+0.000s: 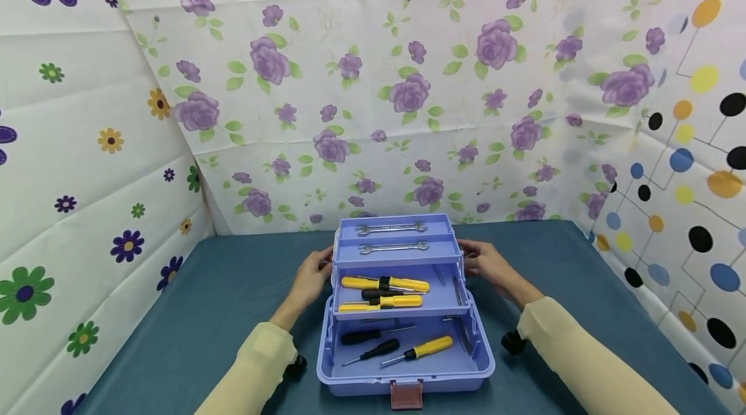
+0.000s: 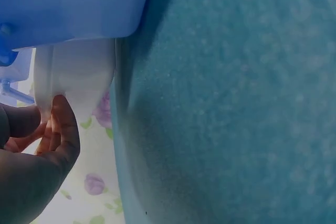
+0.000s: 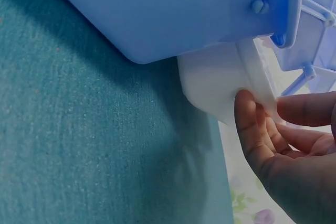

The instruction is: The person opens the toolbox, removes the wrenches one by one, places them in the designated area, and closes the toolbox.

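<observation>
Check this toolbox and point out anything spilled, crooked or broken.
Nothing looks spilled or broken. The screwdrivers in the bottom compartment look untidy, lying at differing angles, unlike the parallel wrenches above.

The place is a small screened-off booth built around a table (image 1: pixel 175 337). A rose-print sheet (image 1: pixel 373 101) hangs along the back, a daisy-print sheet (image 1: pixel 93 169) closes the left side and a dot-and-line-print sheet (image 1: pixel 688 214) the right, their creases showing that they are loosely hung sheeting. A teal tablecloth (image 1: pixel 542 259) spreads between them. The open toolbox (image 1: pixel 358 389), with its screwdrivers (image 1: pixel 434 346) and open-end wrenches (image 1: pixel 392 228), lends a workbench touch. Whether the sheets are fabric or plastic is hard to tell, and they hide what kind of room stands around the booth.
</observation>
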`<state>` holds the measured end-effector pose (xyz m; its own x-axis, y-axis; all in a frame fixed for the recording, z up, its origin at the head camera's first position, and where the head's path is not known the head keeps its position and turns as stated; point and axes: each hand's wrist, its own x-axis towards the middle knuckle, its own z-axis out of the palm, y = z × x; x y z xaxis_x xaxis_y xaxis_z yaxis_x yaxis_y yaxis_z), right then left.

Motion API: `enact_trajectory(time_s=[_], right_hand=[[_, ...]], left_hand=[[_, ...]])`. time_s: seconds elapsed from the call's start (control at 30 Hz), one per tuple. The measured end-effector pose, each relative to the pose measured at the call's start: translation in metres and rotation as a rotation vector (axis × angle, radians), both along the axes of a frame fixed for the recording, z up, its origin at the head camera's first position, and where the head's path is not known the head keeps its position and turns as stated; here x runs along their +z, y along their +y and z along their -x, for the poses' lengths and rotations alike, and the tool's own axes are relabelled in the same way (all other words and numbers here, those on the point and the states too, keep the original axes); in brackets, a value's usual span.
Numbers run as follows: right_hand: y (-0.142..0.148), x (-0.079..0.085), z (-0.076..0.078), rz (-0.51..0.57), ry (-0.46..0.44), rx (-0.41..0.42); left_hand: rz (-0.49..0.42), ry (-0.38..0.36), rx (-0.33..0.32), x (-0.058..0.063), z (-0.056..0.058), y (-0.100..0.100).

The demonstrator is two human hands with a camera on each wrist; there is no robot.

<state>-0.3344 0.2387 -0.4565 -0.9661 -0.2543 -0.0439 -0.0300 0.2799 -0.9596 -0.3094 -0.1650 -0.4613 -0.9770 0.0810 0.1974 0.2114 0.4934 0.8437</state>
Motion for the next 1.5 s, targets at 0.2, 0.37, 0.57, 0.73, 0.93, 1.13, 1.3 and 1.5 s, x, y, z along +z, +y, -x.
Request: enact_trajectory(time_s=[0.2, 0.37, 0.57, 0.73, 0.93, 1.13, 1.3, 1.5], right_hand=[[0.0008, -0.0030, 0.0017, 0.017, -0.044, -0.002], [0.0018, -0.0052, 0.0024, 0.045, -0.053, 0.022], [0.0018, -0.0050, 0.0003, 0.050, -0.057, 0.024], [0.0012, -0.0054, -0.0007, 0.039, -0.058, 0.026], [0.0008, -0.0069, -0.0008, 0.039, -0.071, 0.015], [0.0011, -0.0066, -0.0024, 0.050, -0.069, 0.023], [0.0012, -0.0073, -0.0022, 0.045, -0.055, 0.022], [0.0016, -0.0085, -0.0024, 0.050, -0.058, 0.026]], left_hand=[[0.028, -0.018, -0.009, -0.0015, -0.0006, -0.0001], [0.044, -0.021, -0.010, -0.0030, -0.0008, -0.0002], [0.041, -0.031, -0.016, -0.0045, -0.0024, 0.0002], [0.040, -0.031, -0.011, -0.0037, -0.0032, 0.0000], [0.047, -0.044, -0.009, -0.0044, -0.0029, 0.0008], [0.042, -0.055, -0.011, -0.0035, -0.0024, 0.0001], [0.040, -0.072, -0.008, -0.0022, -0.0019, -0.0002], [0.026, -0.086, -0.017, -0.0022, 0.0002, -0.0013]])
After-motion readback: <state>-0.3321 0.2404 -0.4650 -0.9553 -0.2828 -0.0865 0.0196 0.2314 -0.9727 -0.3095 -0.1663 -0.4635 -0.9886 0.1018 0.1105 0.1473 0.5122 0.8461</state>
